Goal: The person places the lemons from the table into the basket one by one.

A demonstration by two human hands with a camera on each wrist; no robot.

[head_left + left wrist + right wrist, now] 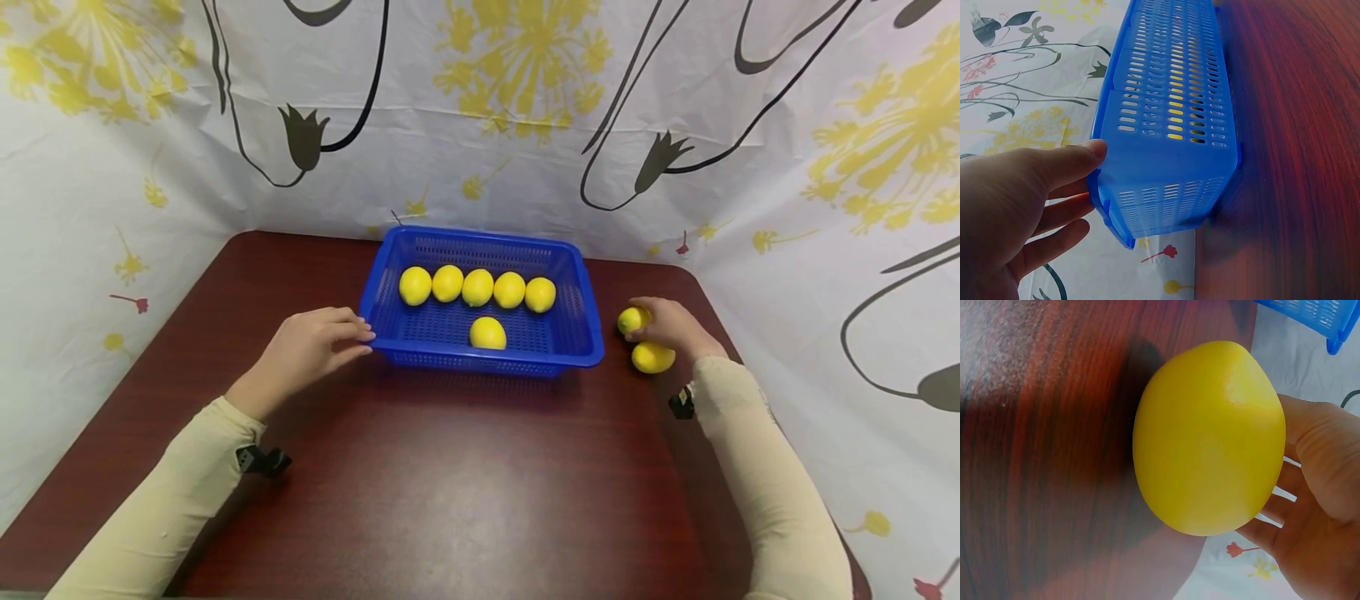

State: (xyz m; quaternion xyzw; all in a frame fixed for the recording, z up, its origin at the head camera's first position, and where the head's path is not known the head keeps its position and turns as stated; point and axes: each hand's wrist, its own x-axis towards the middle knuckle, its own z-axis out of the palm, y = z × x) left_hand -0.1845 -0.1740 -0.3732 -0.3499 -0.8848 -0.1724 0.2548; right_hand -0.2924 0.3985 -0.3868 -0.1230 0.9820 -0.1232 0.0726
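Note:
A blue plastic basket (480,360) stands on the table, with a row of several lemons (477,287) along its far side and a single lemon (488,333) nearer its front wall. My left hand (318,346) pinches the basket's left front corner; in the left wrist view the thumb (1094,150) lies on the outside of the rim. Right of the basket, my right hand (671,325) grips a lemon (633,320) from above. Another lemon (652,358) lies just in front of it on the table. One lemon (1210,440) fills the right wrist view and hides part of the fingers.
The dark red wooden table (450,483) extends in front of the basket. A white floral sheet (480,192) hangs behind the table and at both sides. A black wrist camera (262,460) is strapped on the left sleeve, another (682,403) on the right.

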